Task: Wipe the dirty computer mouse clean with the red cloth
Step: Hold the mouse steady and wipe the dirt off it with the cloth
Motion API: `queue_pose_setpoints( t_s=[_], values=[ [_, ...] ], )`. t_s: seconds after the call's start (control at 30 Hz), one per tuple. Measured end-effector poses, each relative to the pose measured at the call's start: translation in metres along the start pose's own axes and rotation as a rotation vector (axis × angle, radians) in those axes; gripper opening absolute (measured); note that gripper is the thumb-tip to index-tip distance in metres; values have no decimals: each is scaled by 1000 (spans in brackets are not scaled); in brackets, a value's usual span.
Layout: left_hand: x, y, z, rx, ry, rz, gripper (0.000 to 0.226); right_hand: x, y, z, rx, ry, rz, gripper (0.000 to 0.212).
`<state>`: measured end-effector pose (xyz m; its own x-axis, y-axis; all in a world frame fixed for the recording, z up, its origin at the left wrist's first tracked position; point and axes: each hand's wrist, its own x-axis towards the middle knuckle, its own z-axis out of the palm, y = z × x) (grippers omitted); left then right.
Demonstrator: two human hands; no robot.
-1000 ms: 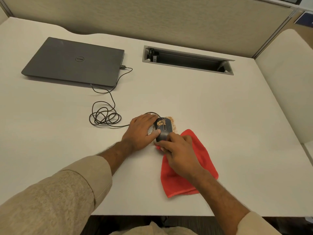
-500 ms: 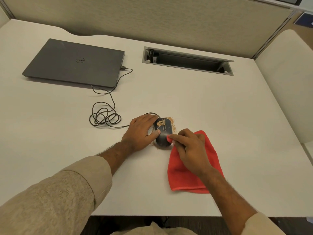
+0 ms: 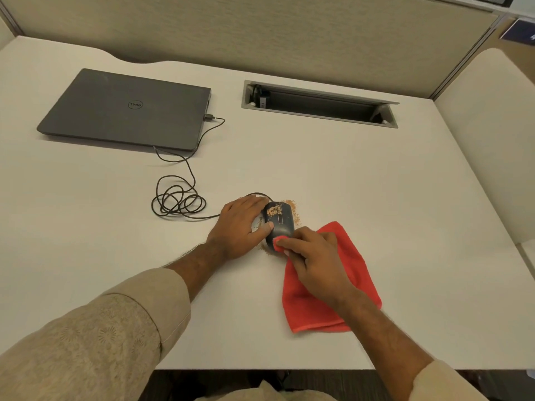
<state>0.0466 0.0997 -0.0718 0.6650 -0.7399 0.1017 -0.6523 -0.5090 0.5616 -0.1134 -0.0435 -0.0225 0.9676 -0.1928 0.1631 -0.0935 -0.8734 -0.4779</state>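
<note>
A black wired computer mouse sits mid-desk with tan crumbs on its front and more crumbs scattered around it. My left hand grips the mouse from its left side, thumb against its flank. My right hand pinches a corner of the red cloth and presses that corner onto the mouse's near end. Most of the cloth lies flat on the desk under and behind my right hand.
The mouse cable lies coiled to the left and runs to a closed grey laptop at the back left. A recessed cable tray opens in the desk at the back. Tan powder dusts the desk beside the mouse.
My right hand has slid the cloth's corner back and left onto the mouse's near end. The cloth shifted with it. My left hand has stayed on the mouse.
</note>
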Motion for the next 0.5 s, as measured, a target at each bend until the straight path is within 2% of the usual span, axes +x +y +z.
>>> queue_pose_setpoints(
  t_s=[0.1, 0.3, 0.4, 0.5],
  values=[
    [0, 1, -1, 2, -3, -9, 70, -8, 7, -5, 5, -38, -29, 22],
    [-2, 3, -1, 0, -5, -3, 70, -5, 28, -22, 119, 77, 78, 28],
    [-4, 5, -4, -73, -14, -29, 78, -2, 38, -28, 157, 107, 131, 30],
    [-9, 10, -9, -150, 14, -68, 89, -1, 46, -33, 224, 65, 154, 27]
  ],
)
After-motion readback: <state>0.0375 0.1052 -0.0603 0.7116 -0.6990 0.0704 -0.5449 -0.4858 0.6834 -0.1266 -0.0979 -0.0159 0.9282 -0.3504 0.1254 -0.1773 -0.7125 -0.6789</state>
